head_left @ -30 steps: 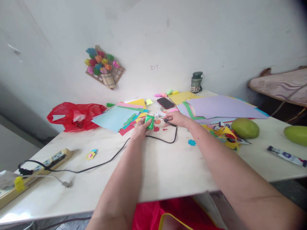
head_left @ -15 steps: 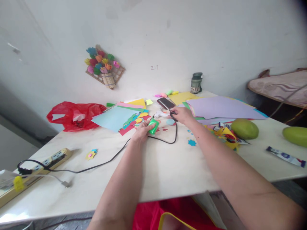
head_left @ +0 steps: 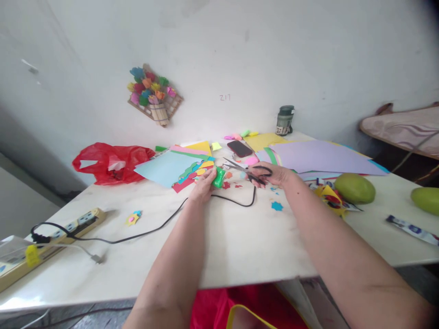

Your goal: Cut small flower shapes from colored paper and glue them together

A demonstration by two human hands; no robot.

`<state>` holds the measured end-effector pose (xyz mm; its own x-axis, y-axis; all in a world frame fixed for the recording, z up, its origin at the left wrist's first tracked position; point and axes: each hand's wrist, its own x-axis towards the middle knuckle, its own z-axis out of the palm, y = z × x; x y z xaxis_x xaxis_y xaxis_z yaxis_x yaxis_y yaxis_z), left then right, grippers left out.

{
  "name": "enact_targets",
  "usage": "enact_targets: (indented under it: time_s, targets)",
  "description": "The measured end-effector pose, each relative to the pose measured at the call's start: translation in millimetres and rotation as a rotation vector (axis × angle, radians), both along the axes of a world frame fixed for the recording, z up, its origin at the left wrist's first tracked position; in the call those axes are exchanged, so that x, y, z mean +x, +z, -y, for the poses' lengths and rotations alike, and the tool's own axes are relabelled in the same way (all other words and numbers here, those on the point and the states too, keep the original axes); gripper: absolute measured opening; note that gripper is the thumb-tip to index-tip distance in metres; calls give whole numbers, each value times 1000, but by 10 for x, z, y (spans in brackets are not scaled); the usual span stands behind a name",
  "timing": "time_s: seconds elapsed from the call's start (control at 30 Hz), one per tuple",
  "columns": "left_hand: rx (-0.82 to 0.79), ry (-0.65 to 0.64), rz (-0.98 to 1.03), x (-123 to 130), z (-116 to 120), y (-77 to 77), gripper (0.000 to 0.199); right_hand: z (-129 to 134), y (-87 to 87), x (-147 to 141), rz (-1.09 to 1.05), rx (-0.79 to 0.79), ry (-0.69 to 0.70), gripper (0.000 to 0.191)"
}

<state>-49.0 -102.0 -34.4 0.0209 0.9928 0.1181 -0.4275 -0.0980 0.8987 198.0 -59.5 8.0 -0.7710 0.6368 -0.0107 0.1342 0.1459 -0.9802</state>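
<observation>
The left hand (head_left: 205, 183) is over the middle of the counter (head_left: 240, 242), a little nearer the back edge than the front, with its fingers (head_left: 210, 175) closed around a green packet (head_left: 218, 177). Just to the right, the right hand (head_left: 276, 173) has its fingers wrapped about the dark handles of the scissors (head_left: 255, 176). Their blades are parted and point toward the left, the tips near the packet; whether they touch it is hard to tell.

Below the hands, a black cable (head_left: 236, 203) curves across the counter to a power strip (head_left: 96, 214) along the left edge. Toward the back left corner sits a red plastic bag (head_left: 99, 160), and beside it lies a light blue paper sheet (head_left: 157, 168). A smartphone (head_left: 239, 148) lies behind the hands, toward the back edge. A green tumbler (head_left: 285, 122) stands near the back right corner, with a large purple paper sheet (head_left: 308, 155) in front of it.

A blue paper cutout (head_left: 277, 206) lies in front of the right hand, while a yellow paper cutout (head_left: 131, 219) lies toward the left edge. On the right side are a green fruit (head_left: 356, 188) and, closer to the front edge, a tube (head_left: 411, 229).
</observation>
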Motion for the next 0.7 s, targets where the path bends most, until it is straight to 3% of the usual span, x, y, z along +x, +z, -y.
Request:
enact_targets:
  time_s: [0.3, 0.7]
  targets:
    - [-12, 60, 95, -26, -51, -32, 41, -39, -16, 84, -69, -91, 67, 49]
    - [-5, 91, 56, -40, -41, -11, 43, -53, 5, 116, -41, -91, 174, 49]
